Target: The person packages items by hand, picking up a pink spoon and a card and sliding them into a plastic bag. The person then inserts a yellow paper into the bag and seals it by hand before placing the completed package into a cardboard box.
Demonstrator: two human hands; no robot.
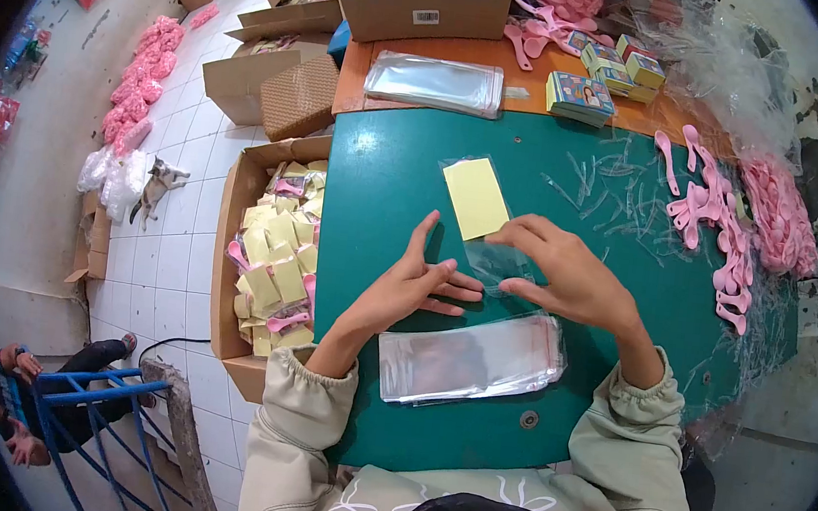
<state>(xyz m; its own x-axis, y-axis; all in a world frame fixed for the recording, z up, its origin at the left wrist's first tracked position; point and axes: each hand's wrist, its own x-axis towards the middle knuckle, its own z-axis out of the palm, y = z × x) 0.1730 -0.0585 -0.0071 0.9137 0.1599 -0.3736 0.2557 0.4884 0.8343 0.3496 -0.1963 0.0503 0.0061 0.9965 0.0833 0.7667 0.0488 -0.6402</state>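
Observation:
A yellow card [476, 199] lies inside a clear plastic bag [499, 261] on the green table [388, 170]. My right hand [565, 271] is over the card's lower right corner and the bag, its fingers curved and the thumb apart from them. To the left of the bag, my left hand [416, 286] has its fingers spread and holds nothing. A stack of clear bags [468, 362] lies just below both hands.
A box [248, 176] of packed yellow cards and pink spoons stands left of the table. Pink spoons [695, 204] lie at the right. Card stacks [582, 97] and more bags [435, 83] lie along the back. Another person's hands [21, 440] show at the lower left.

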